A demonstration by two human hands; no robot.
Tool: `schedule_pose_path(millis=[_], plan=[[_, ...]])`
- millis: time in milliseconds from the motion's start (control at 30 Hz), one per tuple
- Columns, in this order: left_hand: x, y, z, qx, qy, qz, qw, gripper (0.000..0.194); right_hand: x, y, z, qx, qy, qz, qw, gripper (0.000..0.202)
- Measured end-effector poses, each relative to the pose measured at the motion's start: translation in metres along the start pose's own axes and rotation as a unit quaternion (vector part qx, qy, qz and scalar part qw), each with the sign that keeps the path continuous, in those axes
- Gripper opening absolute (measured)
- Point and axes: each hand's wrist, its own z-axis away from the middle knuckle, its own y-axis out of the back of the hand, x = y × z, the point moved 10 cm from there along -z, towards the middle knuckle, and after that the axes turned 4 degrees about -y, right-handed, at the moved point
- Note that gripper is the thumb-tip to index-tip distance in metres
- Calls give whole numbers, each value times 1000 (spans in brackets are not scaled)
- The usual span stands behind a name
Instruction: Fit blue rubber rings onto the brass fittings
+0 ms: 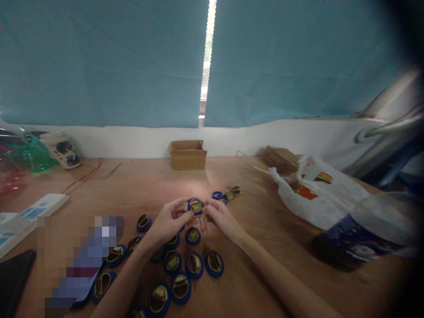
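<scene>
Between my two hands is a round pin badge [195,206] with a blue rim, its gold-coloured back and pin bar facing me. My left hand [174,217] pinches its left side, thumb across the lower edge. The fingers of my right hand [218,215] are closed at its right edge. Several similar badges lie back-up on the table below and left of my hands, among them a badge [214,263] at the right of the group. Just beyond my right hand lie blue rings [217,195] and loose gold-coloured metal pieces [232,192].
A small open cardboard box [188,159] stands at the back. On the right are a white plastic bag [308,198] and a dark-filled bottle [351,247] lying on its side. To the left are a power strip [33,221], a paper cup [62,150] and a blurred-out phone-like object [88,260].
</scene>
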Motion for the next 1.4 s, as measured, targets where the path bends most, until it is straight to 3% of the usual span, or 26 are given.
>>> schedule_pose_path(millis=[233, 367, 733, 1000, 1200, 1400], plan=[[-9, 1, -2, -5, 16, -10, 1000, 39, -6, 15, 3, 71, 42, 86, 993, 29], [-10, 4, -2, 7, 20, -25, 999, 38, -13, 19, 5, 96, 75, 149, 981, 27], [-5, 9, -1, 27, -31, -89, 995, 26, -40, 12, 17, 125, 146, 348, 918, 28], [-1, 12, 1, 63, -57, -111, 990, 24, -47, 8, 21, 134, 180, 375, 899, 23], [6, 9, 2, 59, -82, -121, 988, 20, -43, 13, 21, 142, 208, 384, 888, 17], [9, 13, 3, 94, -95, -126, 983, 38, -50, -3, 31, 115, 245, 403, 874, 28]])
